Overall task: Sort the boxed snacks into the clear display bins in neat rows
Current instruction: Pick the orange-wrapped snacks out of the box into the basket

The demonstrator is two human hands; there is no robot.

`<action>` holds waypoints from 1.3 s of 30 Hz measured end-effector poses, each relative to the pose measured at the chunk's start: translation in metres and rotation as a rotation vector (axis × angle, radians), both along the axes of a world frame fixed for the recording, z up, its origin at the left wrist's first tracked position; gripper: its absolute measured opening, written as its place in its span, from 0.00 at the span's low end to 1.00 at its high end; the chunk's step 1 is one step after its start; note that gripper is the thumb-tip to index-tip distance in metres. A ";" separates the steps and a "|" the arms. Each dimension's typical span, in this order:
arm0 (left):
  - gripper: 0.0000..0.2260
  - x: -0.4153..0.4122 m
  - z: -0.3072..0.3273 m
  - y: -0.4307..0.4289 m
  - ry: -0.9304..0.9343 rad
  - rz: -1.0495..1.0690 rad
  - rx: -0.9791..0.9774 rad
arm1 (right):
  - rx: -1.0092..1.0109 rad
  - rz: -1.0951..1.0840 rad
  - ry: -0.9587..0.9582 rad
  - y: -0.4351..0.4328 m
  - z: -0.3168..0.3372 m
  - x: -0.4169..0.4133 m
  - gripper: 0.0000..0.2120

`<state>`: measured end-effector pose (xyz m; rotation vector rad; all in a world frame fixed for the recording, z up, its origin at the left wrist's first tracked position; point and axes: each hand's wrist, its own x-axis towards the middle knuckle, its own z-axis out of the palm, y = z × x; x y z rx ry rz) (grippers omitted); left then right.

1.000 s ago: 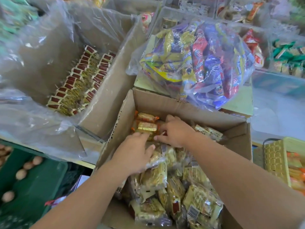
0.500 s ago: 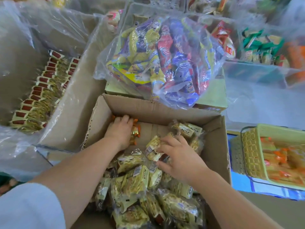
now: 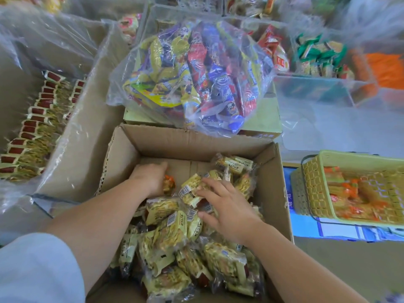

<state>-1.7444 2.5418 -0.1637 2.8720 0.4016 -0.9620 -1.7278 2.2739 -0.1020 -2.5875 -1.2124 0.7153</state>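
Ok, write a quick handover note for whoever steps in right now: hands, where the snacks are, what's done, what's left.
Left hand: down in the cardboard box, covering an orange packet; grip hidden.
Right hand: open, fingers resting on a yellow packet.
Loose packets heap the near end of the box.
Done: can't tell; the box's far end is bare.
Left: row the rest into the clear bins behind.
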 end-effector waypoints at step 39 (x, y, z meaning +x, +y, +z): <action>0.16 0.056 0.148 -0.452 -0.421 0.925 -1.559 | 0.933 -0.750 1.050 -0.317 0.060 0.082 0.26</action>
